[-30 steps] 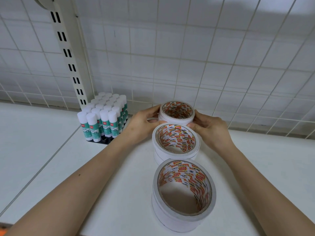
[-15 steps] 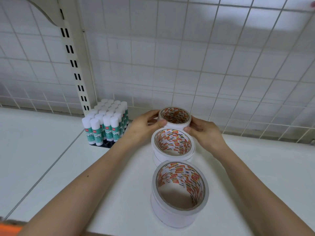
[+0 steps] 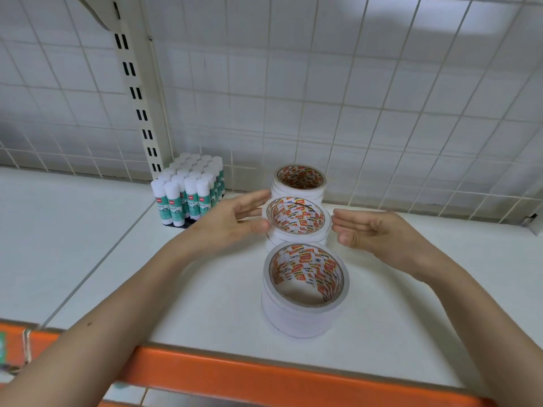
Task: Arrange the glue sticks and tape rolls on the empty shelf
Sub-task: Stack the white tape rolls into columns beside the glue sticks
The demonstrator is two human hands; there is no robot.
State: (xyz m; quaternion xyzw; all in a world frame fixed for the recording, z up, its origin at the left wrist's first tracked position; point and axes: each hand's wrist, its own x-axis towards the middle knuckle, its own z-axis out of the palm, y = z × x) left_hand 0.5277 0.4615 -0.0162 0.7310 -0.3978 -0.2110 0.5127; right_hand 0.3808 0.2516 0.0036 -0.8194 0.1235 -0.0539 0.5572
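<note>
Three stacks of white tape rolls stand in a line on the white shelf (image 3: 88,230). The far stack (image 3: 299,186) is by the back grid, the middle stack (image 3: 296,230) is between my hands, and the near stack (image 3: 302,309) is the widest. My left hand (image 3: 235,218) is open at the middle stack's left side, fingers touching or almost touching it. My right hand (image 3: 370,230) is open just right of it, a small gap apart. A block of several glue sticks (image 3: 188,195) with white caps and green labels stands at the back left.
A white wire grid (image 3: 382,98) closes the shelf's back. A slotted upright post (image 3: 138,92) stands behind the glue sticks. An orange strip (image 3: 264,374) runs along the shelf's front edge. A seam divides the shelf left of the glue sticks.
Both hands have let go of the far tape stack and drawn back to either side of the middle stack, fingers spread. The camera has pulled back, showing the orange front edge.
</note>
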